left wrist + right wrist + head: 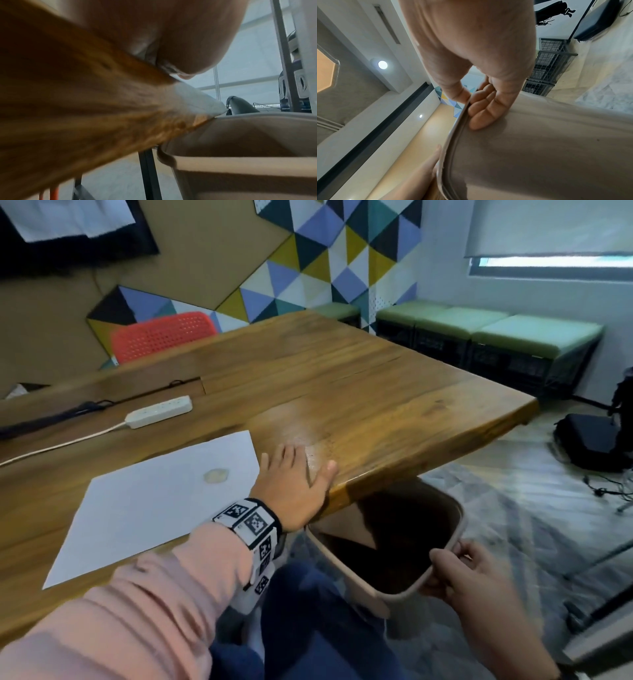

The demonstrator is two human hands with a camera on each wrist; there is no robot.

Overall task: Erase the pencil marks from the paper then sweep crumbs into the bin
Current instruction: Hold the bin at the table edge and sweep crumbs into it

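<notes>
Resting flat with fingers spread, the left hand [297, 486] lies at the table's [376, 392] near edge, beside the paper [154, 508]. The right hand [469, 577] grips the rim of the bin [455, 537], held just under that edge.

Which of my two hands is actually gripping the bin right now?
Your right hand: it grips the beige bin by its rim, below the table edge. Your left hand lies flat and open on the wooden table.

A wooden table [342, 378] is carrying a white paper [154, 508], with a power strip [159, 411] lying beyond the paper.
</notes>
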